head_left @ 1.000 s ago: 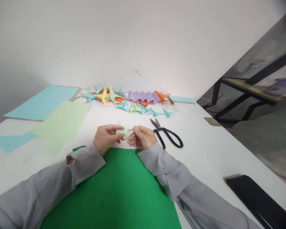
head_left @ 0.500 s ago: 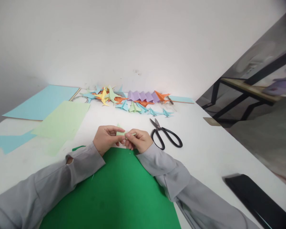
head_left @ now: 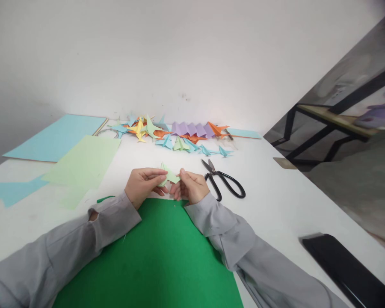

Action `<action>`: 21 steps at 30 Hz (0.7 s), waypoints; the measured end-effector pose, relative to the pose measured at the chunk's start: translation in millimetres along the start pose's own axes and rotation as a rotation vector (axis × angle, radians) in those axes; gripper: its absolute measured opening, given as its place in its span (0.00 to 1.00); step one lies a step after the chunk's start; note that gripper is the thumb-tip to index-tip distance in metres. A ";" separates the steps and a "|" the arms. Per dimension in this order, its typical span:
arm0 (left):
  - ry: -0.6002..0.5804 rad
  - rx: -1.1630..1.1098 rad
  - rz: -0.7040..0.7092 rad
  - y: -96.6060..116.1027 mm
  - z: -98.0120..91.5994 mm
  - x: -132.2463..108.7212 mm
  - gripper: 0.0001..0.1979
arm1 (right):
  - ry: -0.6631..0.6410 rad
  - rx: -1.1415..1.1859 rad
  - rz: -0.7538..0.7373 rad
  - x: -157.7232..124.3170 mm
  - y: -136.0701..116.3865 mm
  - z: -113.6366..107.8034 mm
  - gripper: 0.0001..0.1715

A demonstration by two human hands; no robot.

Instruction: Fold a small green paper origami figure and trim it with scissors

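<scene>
A small folded piece of light green paper (head_left: 171,176) is held up between my two hands, just past the far edge of a green sheet (head_left: 154,252). My left hand (head_left: 144,185) pinches its left part between thumb and fingers; a thin point of paper sticks up there. With thumb and forefinger, my right hand (head_left: 192,185) grips the paper's right end. Black-handled scissors (head_left: 224,176) lie just right of my right hand, blades pointing away. The fingertips partly cover the folds.
Folded paper figures (head_left: 149,128) in several colours and a purple pleated strip (head_left: 191,129) line the wall. Blue (head_left: 56,137) and light green sheets (head_left: 86,160) lie left, with blue scraps (head_left: 16,190). A black object (head_left: 353,269) lies at the right front.
My right fingers have shifted slightly right and up along the paper. More of the light green piece now shows between my hands.
</scene>
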State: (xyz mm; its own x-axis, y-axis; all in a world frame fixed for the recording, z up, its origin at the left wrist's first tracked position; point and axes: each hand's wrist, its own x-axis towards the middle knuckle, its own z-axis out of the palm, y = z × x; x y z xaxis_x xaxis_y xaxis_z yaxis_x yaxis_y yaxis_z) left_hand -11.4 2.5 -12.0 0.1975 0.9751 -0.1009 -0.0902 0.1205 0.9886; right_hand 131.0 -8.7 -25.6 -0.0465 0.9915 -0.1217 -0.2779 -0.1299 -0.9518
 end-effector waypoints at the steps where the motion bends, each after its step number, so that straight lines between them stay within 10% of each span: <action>1: -0.007 0.009 0.011 -0.2 0.1 -0.1 0.16 | -0.005 0.009 -0.001 -0.1 -0.6 0.0 0.25; 21: -0.078 -0.098 0.097 -5.2 -4.4 3.2 0.30 | 0.016 -0.010 -0.032 2.2 3.0 -1.1 0.21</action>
State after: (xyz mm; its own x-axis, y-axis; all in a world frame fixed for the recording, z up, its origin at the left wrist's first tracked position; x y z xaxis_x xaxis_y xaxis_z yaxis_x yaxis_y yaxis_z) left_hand -14.6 5.8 -17.9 0.2581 0.9661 0.0073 -0.2065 0.0478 0.9773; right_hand 131.2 -6.9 -29.1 -0.0224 0.9952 -0.0952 -0.2694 -0.0977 -0.9581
